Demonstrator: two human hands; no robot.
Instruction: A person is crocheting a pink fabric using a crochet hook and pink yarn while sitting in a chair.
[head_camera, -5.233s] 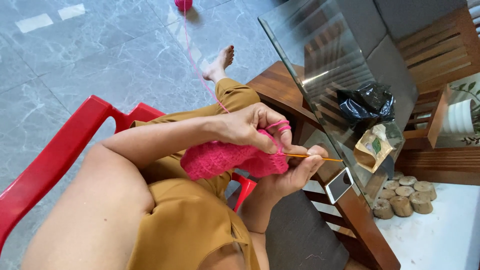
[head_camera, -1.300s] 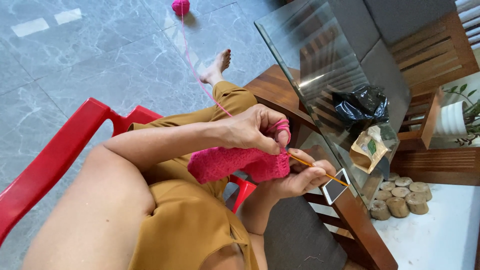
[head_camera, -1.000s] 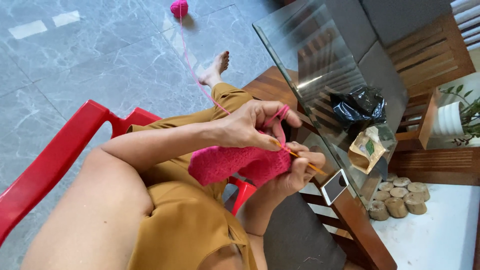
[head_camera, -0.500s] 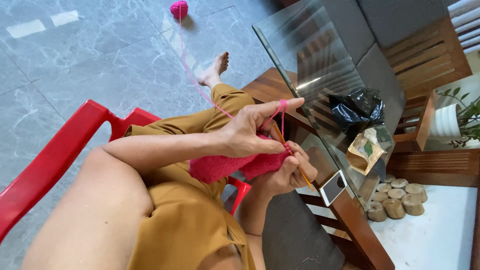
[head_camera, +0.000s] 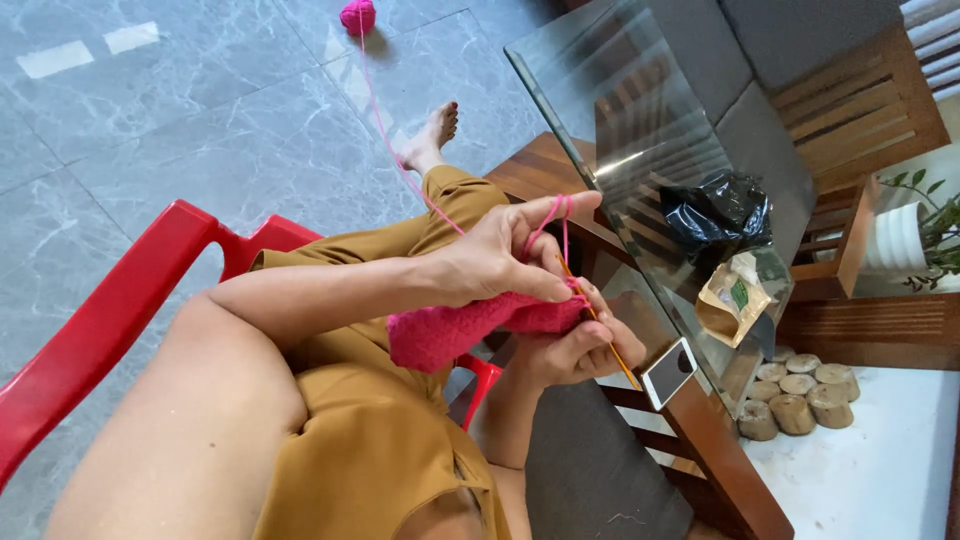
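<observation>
While the pink crocheted piece is pinched between thumb and fingers of the left hand, with pink yarn looped over its raised forefinger, a thin crochet hook is clamped in the right hand just below. Yarn is led across the grey floor to a ball; a glass table stands beside.

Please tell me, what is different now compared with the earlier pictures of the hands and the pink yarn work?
The left hand has raised its forefinger, lifting the pink yarn strand looped over it. The crochet hook in the right hand has swung from nearly level to pointing steeply down and right. Both hands still hold the pink crocheted piece. The yarn ball on the floor, the red chair and the glass table stayed as they were.
</observation>
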